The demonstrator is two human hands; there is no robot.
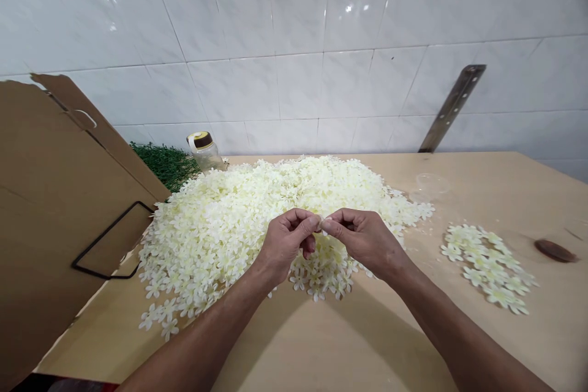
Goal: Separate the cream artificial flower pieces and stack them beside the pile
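Observation:
My left hand (287, 244) and my right hand (365, 237) meet fingertip to fingertip, thumbs against forefingers. Both are closed in a pinch. Something tiny and whitish shows between them, too small to name. Behind and below the hands spreads a large heap of cream-white artificial flowers (220, 220), each a flat blossom with several petals. Off to the right of my right forearm lies a smaller patch of the same flowers (491, 266), flat on the wooden table (294, 349).
At left stands a cardboard box (59, 196), a black wire frame (110, 245) against it. Behind the heap are green artificial foliage (165, 165) and a clear bottle (206, 153). A clear plastic dish (432, 184) and a dark brown oval object (555, 250) lie right. A metal strip (452, 110) leans by the tiled wall.

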